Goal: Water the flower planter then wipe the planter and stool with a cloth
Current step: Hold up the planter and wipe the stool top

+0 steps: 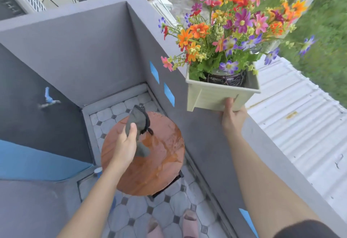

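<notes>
My right hand (232, 116) grips the underside of a pale green square planter (212, 95) full of bright flowers (234, 27) and holds it up above the grey balcony wall. My left hand (124, 143) is shut on a crumpled grey cloth (138, 120) just above the round brown stool (159, 162). The stool top is wet, with puddles and streaks of water on its right half. Whether the cloth touches the stool is unclear.
Grey parapet walls (93, 49) enclose a narrow corner with a tiled floor (135, 209). A small blue-and-white cup (98, 171) stands on the floor left of the stool. My feet in pink slippers (189, 222) stand near the bottom edge. A white corrugated roof (300, 125) lies beyond the wall.
</notes>
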{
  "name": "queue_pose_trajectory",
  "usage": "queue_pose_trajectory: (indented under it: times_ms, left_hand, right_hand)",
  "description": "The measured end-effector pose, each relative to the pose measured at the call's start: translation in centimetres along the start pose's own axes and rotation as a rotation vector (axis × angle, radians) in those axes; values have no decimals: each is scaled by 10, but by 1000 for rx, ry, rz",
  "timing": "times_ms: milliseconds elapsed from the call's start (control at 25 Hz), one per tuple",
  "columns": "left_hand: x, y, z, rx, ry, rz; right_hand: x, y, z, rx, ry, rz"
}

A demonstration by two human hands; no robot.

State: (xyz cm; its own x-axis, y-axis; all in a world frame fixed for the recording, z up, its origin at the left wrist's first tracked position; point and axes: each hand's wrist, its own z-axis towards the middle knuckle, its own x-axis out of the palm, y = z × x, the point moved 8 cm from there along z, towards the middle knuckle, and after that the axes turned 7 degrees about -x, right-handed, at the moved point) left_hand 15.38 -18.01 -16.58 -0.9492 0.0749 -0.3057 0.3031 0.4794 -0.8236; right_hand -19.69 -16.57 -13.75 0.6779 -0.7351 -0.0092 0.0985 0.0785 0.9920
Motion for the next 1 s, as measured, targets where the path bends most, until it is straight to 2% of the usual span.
queue_pose_trajectory:
  times_ms: [120,200,280,360,440,480,600,640,720,800,840,920,960,1000]
  left_hand:
    - [-47,28,1,-150,-102,-237]
    - [-58,35,-8,-114,-136,-190]
    - [-30,37,-24,49,-31,126]
    - [26,58,-48,213,198,575]
    - [56,105,-60,352,246,1006]
    - [63,131,-59,282,323,1108]
    - [68,139,-60,255,302,1172]
    - [64,129,-61,364,185,1135]
    - [53,119,-60,440,224,1040]
    - [47,102,-56,624,274,1154]
    - [46,109,-54,672,401,1272]
    - [44,121,-45,898,538,1444]
    - [48,125,-42,1011,573,1447]
    - [55,125,-41,1030,613,1444]
  right_hand:
    - [1,-2,0,4,23,-22]
    - [1,-5,1,15,32,-37]
    - [1,-6,1,18,23,-45]
    - [3,-5,1,12,28,-31]
    - [5,-4,0,2,26,-7]
    - [4,-6,0,-2,19,-1]
    - [3,-6,2,-26,20,7]
    - [3,-7,3,-35,24,9]
    - [1,-7,4,-40,23,-8]
    - [1,-8,5,-41,26,-15]
    - [1,-8,5,-45,26,-15]
    - [3,-5,4,-54,31,-3]
    - [3,-4,3,-53,31,7]
    - [3,-4,2,-50,30,17]
